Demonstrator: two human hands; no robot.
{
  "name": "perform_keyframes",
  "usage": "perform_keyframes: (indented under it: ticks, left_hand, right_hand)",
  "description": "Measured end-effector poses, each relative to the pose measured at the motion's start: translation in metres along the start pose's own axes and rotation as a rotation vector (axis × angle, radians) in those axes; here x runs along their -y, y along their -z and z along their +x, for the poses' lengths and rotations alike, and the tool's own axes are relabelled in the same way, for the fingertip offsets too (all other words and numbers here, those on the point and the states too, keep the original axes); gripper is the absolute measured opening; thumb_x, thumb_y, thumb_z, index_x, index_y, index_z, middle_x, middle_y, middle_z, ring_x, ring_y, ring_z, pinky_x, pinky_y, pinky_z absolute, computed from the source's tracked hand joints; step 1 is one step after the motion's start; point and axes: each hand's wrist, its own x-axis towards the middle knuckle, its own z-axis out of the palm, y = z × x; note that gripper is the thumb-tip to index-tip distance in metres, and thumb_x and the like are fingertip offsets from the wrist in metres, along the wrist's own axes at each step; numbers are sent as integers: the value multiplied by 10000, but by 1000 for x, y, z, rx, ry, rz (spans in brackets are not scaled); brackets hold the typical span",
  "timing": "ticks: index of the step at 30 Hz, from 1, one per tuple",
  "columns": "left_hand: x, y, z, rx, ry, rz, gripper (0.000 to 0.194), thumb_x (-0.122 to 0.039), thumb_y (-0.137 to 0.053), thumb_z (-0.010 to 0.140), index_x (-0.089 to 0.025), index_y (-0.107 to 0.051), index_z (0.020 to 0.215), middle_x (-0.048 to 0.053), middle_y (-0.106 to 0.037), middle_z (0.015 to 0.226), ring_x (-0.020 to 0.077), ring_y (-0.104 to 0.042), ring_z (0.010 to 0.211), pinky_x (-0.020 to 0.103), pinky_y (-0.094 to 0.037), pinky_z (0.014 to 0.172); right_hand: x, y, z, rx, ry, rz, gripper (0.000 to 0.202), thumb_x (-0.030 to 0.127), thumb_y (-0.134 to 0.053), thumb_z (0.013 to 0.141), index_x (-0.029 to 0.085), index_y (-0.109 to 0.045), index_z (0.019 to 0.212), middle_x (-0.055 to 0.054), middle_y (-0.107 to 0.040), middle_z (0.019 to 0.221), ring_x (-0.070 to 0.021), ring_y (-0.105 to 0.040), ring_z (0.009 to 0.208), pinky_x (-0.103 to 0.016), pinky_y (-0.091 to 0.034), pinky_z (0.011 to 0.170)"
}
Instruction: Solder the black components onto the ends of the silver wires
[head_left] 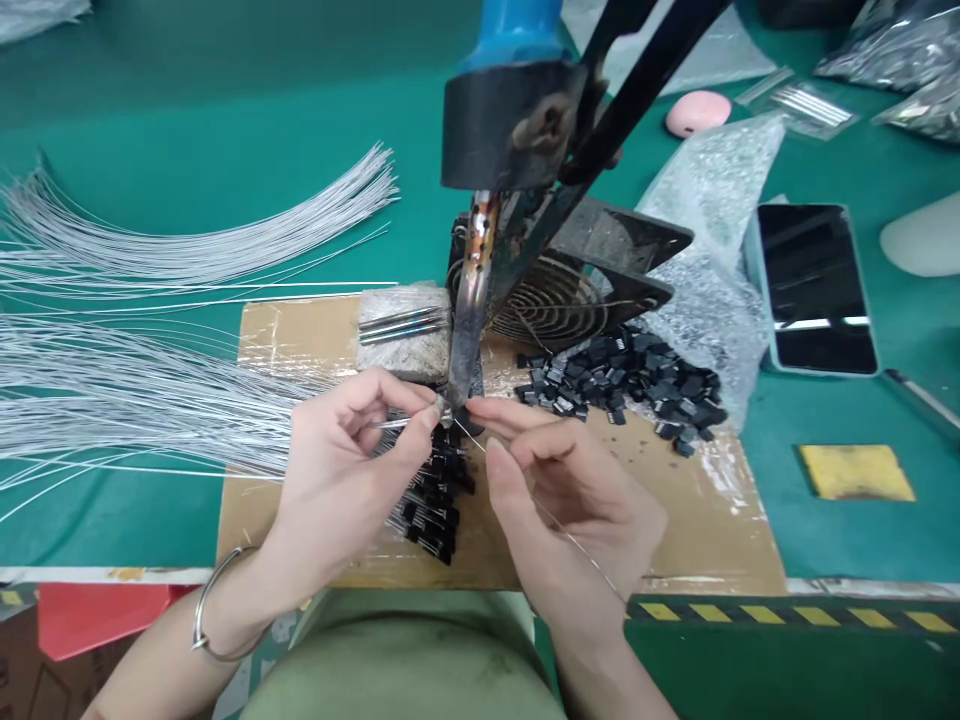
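My left hand (356,470) pinches the end of a thin grey wire just below the tip of a soldering iron (470,310), which hangs from a black stand. On the other side of the tip, my right hand (570,490) holds a thin strand of solder wire (589,558) between thumb and fingers; the strand runs across the palm. My fingertips cover most of the joint under the tip. Beneath my hands lie wires with black connectors (431,515) on their ends. Loose black connectors (622,380) are heaped to the right.
Bundles of grey wire (225,240) spread over the left side. A fan (555,300) stands behind the iron. Cardboard (697,530) covers the table's front. Bubble wrap (712,220), a phone (816,285) and a yellow sponge (856,472) lie on the right.
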Motion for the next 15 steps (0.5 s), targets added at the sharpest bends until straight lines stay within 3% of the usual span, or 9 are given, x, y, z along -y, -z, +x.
perform_keyframes:
  ticks: [10,15]
  left_hand:
    - [-2,2,-2,-5,-21,27,146,-85,-773,837,-189,-723,747,12,-810,824,146,-752,767,207,-590,698]
    - [-3,2,-2,-3,-24,8,141,-84,-782,831,-183,-724,750,6,-809,824,128,-741,750,182,-569,668]
  right_hand:
    - [-1,-2,0,-20,-3,58,192,80,-708,931,234,-666,824,-57,-818,1212,-224,-782,1111,-386,-607,1027]
    - [0,-2,-1,-16,1,72,200,81,-702,944,235,-663,824,-30,-818,1213,-194,-779,1102,-342,-598,1024]
